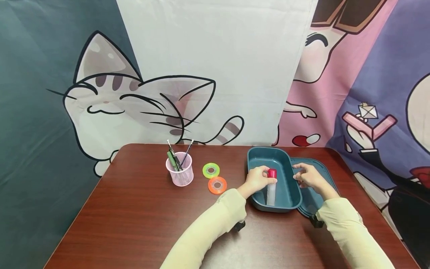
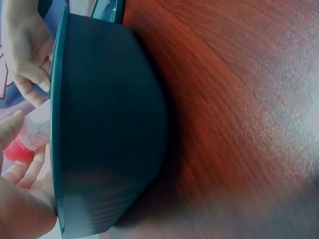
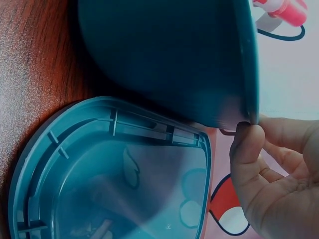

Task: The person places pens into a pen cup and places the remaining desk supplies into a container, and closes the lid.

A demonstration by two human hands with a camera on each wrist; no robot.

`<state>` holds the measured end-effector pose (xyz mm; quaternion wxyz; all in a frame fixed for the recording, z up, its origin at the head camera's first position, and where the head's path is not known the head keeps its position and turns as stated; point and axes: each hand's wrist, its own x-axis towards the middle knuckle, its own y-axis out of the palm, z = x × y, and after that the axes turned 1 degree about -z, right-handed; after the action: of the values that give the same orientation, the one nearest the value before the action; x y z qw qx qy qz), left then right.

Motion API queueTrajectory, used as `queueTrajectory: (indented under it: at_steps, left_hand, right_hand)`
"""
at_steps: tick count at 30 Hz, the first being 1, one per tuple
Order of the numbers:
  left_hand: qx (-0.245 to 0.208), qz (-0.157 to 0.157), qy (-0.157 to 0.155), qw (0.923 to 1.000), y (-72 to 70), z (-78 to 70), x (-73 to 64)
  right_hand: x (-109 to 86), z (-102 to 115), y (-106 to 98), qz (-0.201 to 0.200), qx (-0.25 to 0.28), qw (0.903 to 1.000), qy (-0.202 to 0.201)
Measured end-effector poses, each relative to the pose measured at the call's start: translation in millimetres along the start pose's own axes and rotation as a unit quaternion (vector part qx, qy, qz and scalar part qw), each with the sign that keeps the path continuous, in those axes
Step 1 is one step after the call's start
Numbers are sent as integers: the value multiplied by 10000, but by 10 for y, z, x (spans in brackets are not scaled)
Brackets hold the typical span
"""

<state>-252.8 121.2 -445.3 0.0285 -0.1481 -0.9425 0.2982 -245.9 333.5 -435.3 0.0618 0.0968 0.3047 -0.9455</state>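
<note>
My left hand (image 1: 258,179) grips a white glue stick (image 1: 271,194) near its red cap, over the open blue-green plastic box (image 1: 283,164). The stick stands nearly upright inside the box walls, cap up. In the left wrist view, fingers lie around the red cap (image 2: 19,150), and the box's outer wall (image 2: 109,109) hides the stick's lower end. At the box's right side, my right hand (image 1: 309,175) pinches the rim between thumb and finger, plain in the right wrist view at the rim (image 3: 251,107). The matching lid (image 1: 310,201) lies to the right, under that hand.
Left of the box, a green tape roll (image 1: 211,165) and an orange tape roll (image 1: 212,189) lie on the brown table (image 1: 151,224). A pink mesh cup (image 1: 183,178) holds several pens farther left. A printed cloth (image 1: 218,45) hangs behind the table.
</note>
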Motion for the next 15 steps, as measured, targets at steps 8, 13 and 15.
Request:
queueTrajectory:
  at_steps: [8, 13, 15]
  left_hand:
    - [-29, -1, -2, 10000, 121, -2, 3]
    - [-140, -146, -130, 9997, 183, -4, 9]
    - [-221, -205, -206, 9993, 215, -2, 7]
  right_hand:
    - [3, 2, -10, -38, -20, 10000, -3]
    - [5, 1, -4, -37, -10, 10000, -3]
    - [9, -2, -3, -28, 18, 10000, -7]
